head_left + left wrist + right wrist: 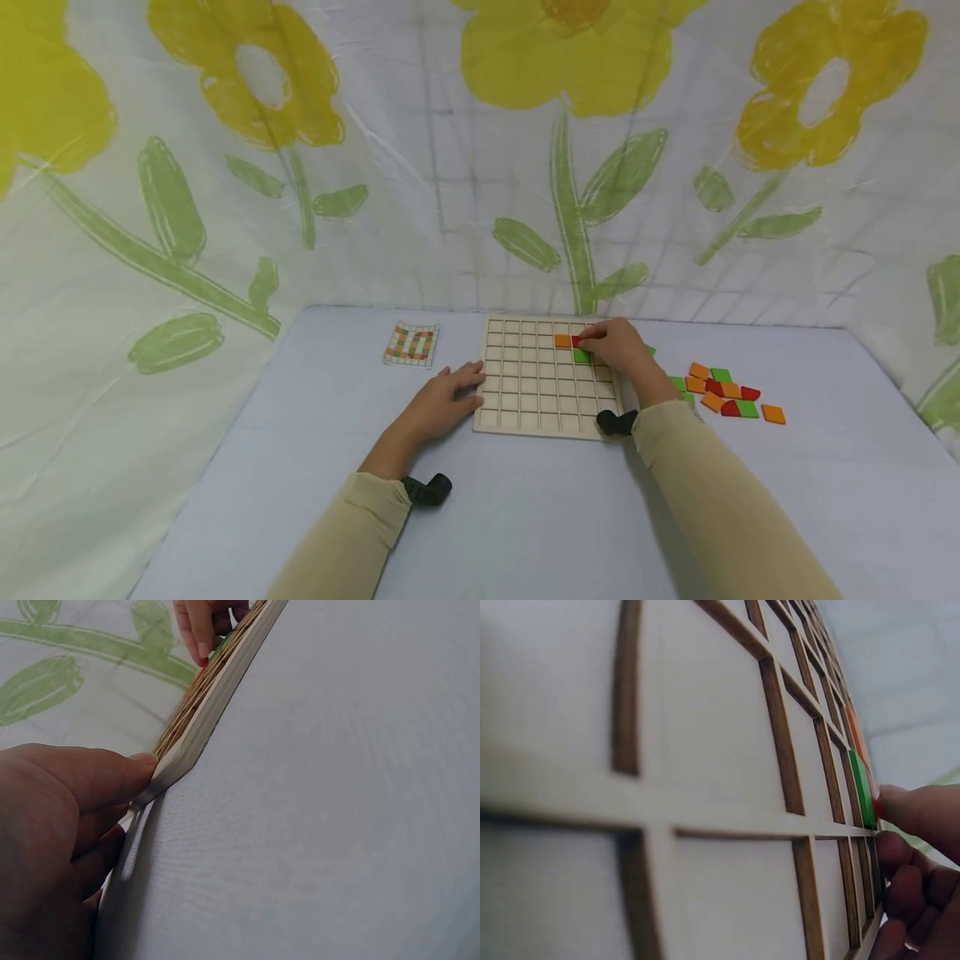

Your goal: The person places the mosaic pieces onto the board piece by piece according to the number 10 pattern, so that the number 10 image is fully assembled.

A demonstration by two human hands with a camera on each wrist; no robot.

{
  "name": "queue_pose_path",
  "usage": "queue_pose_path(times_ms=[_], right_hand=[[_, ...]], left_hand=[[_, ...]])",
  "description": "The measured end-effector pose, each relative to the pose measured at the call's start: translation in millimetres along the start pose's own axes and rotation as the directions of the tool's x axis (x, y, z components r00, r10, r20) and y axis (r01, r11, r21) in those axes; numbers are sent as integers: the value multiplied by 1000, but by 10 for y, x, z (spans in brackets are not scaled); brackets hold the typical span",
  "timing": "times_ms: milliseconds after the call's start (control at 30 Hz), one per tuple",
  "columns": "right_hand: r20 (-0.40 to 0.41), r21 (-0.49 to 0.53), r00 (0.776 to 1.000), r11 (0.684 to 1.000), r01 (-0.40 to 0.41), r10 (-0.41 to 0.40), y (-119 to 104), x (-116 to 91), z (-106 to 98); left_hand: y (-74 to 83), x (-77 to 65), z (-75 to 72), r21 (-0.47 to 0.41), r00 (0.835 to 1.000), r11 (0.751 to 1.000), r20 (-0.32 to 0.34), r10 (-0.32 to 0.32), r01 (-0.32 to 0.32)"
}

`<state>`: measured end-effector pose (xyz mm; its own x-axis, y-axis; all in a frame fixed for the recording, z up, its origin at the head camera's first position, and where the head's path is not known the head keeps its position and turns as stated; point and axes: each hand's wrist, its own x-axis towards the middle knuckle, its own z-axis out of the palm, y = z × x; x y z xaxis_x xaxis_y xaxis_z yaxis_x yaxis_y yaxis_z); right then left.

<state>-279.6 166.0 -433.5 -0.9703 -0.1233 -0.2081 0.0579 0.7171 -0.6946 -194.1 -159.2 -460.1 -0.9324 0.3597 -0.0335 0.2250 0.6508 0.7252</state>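
Observation:
A wooden grid board [528, 387] lies flat on the table, its small square cells edged by raised strips. Along its left edge rests my left hand [441, 404], fingers extended; the thumb [112, 776] touches the rim in the left wrist view. My right hand [622, 348] is over the upper right cells, pinching a red tile [576, 342] between thumb and fingertips. An orange tile [562, 341] sits in the cell to its left, and a green tile [582, 357] in the cell just below. My right fingers mostly hide the red tile.
Right of the board lie loose orange, green and red tiles [730, 390], some overlapping. A small pattern card [411, 345] with a coloured grid is at the back left. Behind the table [517, 508] hangs a flower-printed cloth [405, 192].

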Motion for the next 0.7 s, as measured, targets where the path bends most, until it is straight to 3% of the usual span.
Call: queue_pose_path(times_ms=[367,567,700], right_hand=[[12,58,1000,998,22,-23,21,-156,-28],[-117,163,993,987,8,11,97,-331,-108],[-189,155,981,988,-2,32,187,-469,-211]], left_hand=[[21,-12,3,15,1000,1000,-4,0,0],[26,-14,-3,13,1000,1000,-2,6,-6],[28,-14,-4,13,1000,1000,-5,11,-11]])
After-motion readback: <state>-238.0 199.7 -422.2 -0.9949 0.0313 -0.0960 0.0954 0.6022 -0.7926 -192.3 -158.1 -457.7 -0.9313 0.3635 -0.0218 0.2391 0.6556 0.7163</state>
